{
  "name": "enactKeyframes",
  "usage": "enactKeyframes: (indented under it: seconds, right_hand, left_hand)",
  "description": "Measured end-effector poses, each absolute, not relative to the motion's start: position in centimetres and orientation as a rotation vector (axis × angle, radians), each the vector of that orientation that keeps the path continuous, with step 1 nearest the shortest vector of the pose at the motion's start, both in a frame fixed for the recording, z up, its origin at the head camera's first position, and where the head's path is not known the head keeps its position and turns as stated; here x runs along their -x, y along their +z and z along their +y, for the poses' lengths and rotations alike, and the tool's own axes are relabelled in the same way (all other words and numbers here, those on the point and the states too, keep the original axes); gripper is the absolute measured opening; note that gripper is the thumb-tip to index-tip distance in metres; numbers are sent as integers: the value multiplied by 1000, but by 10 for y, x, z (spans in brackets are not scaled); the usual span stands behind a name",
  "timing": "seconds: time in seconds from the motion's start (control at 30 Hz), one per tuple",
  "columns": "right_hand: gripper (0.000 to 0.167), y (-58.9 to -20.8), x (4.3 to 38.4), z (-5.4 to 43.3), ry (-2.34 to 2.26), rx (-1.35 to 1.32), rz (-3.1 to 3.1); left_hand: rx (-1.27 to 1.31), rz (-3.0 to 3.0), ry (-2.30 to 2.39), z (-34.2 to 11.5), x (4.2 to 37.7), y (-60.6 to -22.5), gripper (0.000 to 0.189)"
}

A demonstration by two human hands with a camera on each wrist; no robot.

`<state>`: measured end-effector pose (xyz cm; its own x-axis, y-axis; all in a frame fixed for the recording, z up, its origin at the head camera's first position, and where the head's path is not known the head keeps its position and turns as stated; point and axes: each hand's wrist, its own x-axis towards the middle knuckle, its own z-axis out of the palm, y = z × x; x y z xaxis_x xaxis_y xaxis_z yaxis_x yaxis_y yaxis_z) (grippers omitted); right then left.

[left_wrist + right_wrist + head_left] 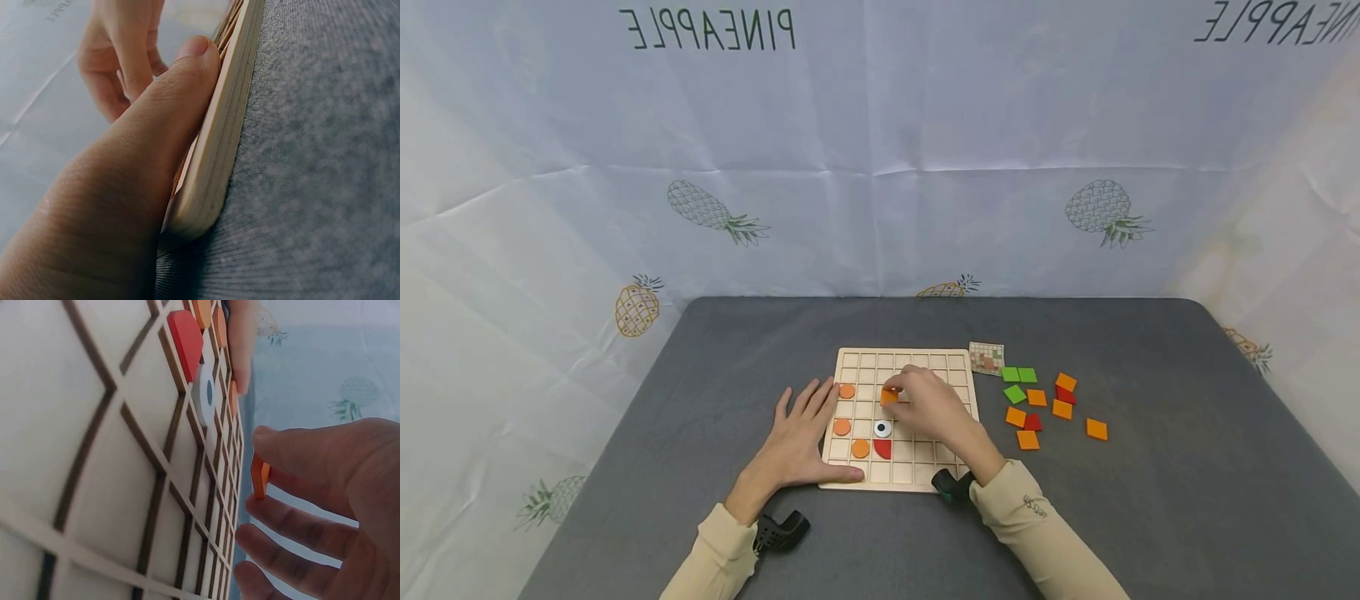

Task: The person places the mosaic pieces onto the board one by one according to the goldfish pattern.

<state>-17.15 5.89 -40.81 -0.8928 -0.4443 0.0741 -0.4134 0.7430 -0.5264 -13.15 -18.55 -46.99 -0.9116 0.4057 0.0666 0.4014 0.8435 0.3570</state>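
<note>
A wooden grid board (925, 475) lies on the grey table. My left hand (805, 437) rests on its left side with the fingers spread, the thumb (187, 81) along the front edge. Above the board, my right hand (932, 404) pinches an orange square tile (259, 476) between thumb and fingers; in the right wrist view the tile stands apart from the grid. Set in the board's cells are a white round piece with a dark centre (882, 428), a red quarter-round piece (882, 449) and orange discs (860, 448) nearer the left hand.
Right of the board lie loose tiles: green squares (1015, 394), several orange squares (1097, 429) and red pieces (1033, 422). A small printed card (987, 357) touches the board's far right corner. Behind the table hangs a pineapple-print cloth (880, 233).
</note>
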Motion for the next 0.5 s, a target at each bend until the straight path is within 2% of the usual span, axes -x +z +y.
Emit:
enactKeyframes:
  seconds: [0.5]
  right_hand:
    - [23, -422, 173, 51, -827, 751, 2878]
  left_hand:
    - [-675, 3015, 602, -186, 132, -471, 143]
